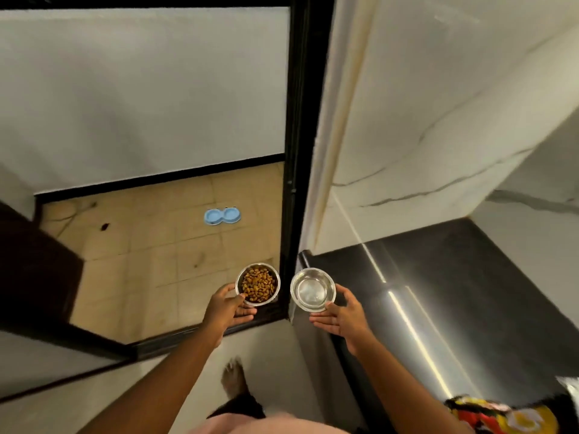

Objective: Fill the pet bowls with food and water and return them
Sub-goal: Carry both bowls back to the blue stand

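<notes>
My left hand (227,306) grips a steel bowl (240,285) filled with brown kibble, held in front of me at waist height. Beside it, my right hand (340,314) carries a second steel bowl (312,292) that holds clear water. Both bowls are level and a short gap apart. Ahead on the tan tiled floor, beyond a doorway, lies a light blue double bowl stand (222,216) with two empty round wells.
A black door frame (294,151) stands just ahead between the bowls. A dark glossy counter (438,292) runs along the right, with a colourful bag (501,415) at its near end. A dark wooden door (34,270) is at left. My bare foot (233,380) is on the pale floor.
</notes>
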Action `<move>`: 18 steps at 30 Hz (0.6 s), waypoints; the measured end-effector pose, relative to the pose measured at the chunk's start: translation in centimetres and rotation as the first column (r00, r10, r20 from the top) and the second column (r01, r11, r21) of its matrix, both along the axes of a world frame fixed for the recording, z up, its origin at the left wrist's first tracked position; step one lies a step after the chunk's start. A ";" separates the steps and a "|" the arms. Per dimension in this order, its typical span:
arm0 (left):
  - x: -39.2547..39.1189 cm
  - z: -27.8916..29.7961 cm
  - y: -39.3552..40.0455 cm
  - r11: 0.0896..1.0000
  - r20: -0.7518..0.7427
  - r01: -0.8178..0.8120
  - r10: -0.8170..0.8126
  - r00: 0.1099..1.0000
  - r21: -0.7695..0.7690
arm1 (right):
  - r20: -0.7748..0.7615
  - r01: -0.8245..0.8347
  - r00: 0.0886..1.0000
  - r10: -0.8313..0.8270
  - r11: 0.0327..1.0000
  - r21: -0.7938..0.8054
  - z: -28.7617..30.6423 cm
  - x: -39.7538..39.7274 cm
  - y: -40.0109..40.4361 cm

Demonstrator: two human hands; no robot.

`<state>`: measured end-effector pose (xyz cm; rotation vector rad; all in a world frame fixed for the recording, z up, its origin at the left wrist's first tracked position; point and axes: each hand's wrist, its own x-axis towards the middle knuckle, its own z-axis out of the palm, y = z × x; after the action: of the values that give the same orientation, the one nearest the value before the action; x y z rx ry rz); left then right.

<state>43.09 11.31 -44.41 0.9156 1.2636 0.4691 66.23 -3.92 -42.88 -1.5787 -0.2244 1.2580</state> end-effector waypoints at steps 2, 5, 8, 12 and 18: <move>-2.3 0.0 1.6 0.999 -0.019 -0.049 0.049 0.999 0.002 | 0.004 -0.065 0.998 0.065 0.998 0.013 -0.1 -1.3 3.0; -5.0 0.1 5.0 0.995 -0.026 -0.097 0.097 0.995 -0.005 | -0.036 -0.116 0.993 0.116 0.993 0.009 -0.3 -3.1 7.8; -7.3 0.0 9.1 0.991 -0.021 -0.133 0.132 0.991 -0.013 | -0.117 -0.169 0.979 0.166 0.986 -0.014 -0.4 -4.9 12.8; -10.1 -0.6 15.2 0.983 -0.010 -0.178 0.178 0.984 -0.031 | -0.051 -0.171 0.984 0.170 0.985 -0.017 -1.0 -7.8 19.9; -14.9 -0.3 24.1 0.982 0.003 -0.187 0.187 0.982 -0.003 | -0.016 -0.162 0.987 0.161 0.986 -0.027 -1.1 -11.7 29.1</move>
<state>28.19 35.46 -44.70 0.7966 1.3535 0.6163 54.52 25.15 -44.03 -1.6007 -0.3331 1.4016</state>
